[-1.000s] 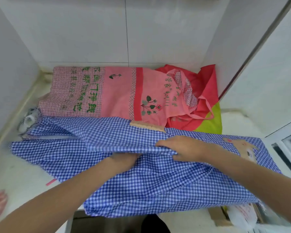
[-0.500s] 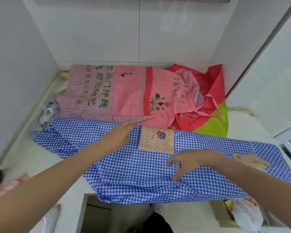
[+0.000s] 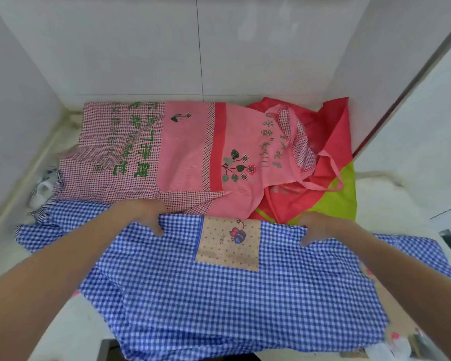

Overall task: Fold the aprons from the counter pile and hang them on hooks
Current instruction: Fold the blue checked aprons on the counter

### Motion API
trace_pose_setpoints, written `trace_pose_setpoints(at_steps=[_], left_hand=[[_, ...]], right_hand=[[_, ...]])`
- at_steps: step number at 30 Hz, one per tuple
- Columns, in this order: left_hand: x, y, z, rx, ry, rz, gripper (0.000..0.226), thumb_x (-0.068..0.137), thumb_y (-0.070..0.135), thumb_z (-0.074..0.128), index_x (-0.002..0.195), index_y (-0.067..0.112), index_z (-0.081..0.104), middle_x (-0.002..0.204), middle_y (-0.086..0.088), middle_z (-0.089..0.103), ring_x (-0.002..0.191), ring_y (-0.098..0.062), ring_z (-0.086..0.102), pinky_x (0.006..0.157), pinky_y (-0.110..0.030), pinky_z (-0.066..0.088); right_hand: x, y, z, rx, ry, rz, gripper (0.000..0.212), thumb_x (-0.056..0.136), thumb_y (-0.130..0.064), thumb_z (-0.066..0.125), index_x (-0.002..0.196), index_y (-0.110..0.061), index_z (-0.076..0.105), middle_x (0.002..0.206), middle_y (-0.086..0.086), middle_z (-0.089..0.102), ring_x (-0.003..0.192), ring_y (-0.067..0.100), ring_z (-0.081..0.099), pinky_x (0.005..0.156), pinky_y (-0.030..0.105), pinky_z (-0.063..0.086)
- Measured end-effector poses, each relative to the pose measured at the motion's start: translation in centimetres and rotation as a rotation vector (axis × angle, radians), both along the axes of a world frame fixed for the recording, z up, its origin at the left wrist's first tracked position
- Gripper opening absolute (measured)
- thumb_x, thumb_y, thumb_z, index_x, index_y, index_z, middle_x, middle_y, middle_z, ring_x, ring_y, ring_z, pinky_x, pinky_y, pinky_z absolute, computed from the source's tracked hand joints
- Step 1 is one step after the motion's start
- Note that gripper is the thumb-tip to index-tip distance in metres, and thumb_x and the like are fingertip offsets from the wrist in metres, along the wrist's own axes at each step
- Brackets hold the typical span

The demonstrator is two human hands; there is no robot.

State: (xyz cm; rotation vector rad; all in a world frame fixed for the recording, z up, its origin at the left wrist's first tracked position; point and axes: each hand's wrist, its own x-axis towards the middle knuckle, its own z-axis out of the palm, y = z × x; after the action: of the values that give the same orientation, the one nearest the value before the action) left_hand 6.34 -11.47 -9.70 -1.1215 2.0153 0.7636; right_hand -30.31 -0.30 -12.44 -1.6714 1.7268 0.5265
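Observation:
A blue-and-white checked apron [image 3: 219, 303] lies spread over the counter's front edge, its tan pocket patch [image 3: 228, 243] facing up. My left hand [image 3: 143, 214] grips the apron's far edge left of the patch, thumb curled over the cloth. My right hand [image 3: 320, 226] grips the same edge to the right of the patch. Behind it lies a pink apron [image 3: 167, 149] with green lettering and a flower motif. A red and lime-green apron [image 3: 331, 183] sits crumpled at the back right.
The white counter [image 3: 401, 201] is boxed in by tiled walls behind and at both sides. A striped cloth bundle [image 3: 46, 187] lies at the left wall. A white plastic bag [image 3: 399, 345] shows below the counter at lower right.
Both hands moved off the flat cloth to its far edge and closed on it, left hand left of the patch, right hand to its right. The apron's folded top layer now lies wider.

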Motion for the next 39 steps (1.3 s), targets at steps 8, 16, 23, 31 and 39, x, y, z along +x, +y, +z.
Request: trace_pose_setpoints(at_steps=[8,16,23,31,39], left_hand=[[0.3,-6.4,6.5,-0.39,-0.05,0.139,0.025,0.09,0.03,0.062,0.105,0.011,0.063,0.095,0.001,0.062,0.093,-0.019,0.055,0.086,-0.032,0.042],[-0.4,-2.1,0.2,-0.428,0.025,-0.098,0.078,0.092,0.024,0.057,0.151,0.023,0.005,0.158,-0.001,0.002,0.146,-0.022,0.004,0.117,-0.044,0.013],[1.3,4.5,-2.4,-0.223,0.061,-0.192,0.099,0.085,0.04,0.062,0.147,0.035,-0.015,0.153,0.006,-0.027,0.143,-0.018,-0.02,0.117,-0.042,-0.004],[0.8,5.9,-2.2,-0.446,0.201,-0.151,0.054,0.097,0.022,0.047,0.147,0.021,0.028,0.155,-0.002,0.023,0.14,-0.019,0.028,0.112,-0.032,0.024],[0.4,3.6,1.2,-0.409,0.322,0.061,0.034,0.098,0.017,0.046,0.131,0.013,0.054,0.128,-0.002,0.06,0.111,-0.019,0.058,0.091,-0.027,0.042]], right_hand=[[-0.6,-10.1,6.2,-0.121,-0.035,-0.024,0.061,0.086,-0.013,0.066,0.141,-0.014,0.04,0.138,0.005,0.047,0.123,0.025,0.046,0.101,0.032,0.039],[5.5,-9.0,3.8,-0.643,0.066,0.189,0.056,0.092,-0.026,0.057,0.139,-0.008,0.034,0.136,0.013,0.032,0.124,0.028,0.034,0.105,0.036,0.031],[10.9,-1.0,0.8,-0.27,-0.037,0.564,0.082,0.088,-0.051,0.055,0.15,-0.019,0.011,0.151,0.003,0.013,0.135,0.026,0.02,0.112,0.044,0.024],[11.6,-0.6,-0.7,-0.246,-0.078,0.438,0.073,0.091,-0.032,0.057,0.15,-0.017,0.016,0.154,0.003,0.015,0.139,0.025,0.018,0.114,0.038,0.023],[13.5,-1.2,0.3,-0.157,-0.147,0.234,0.089,0.081,-0.066,0.053,0.148,-0.015,0.022,0.146,0.006,0.028,0.132,0.028,0.033,0.109,0.046,0.032]])
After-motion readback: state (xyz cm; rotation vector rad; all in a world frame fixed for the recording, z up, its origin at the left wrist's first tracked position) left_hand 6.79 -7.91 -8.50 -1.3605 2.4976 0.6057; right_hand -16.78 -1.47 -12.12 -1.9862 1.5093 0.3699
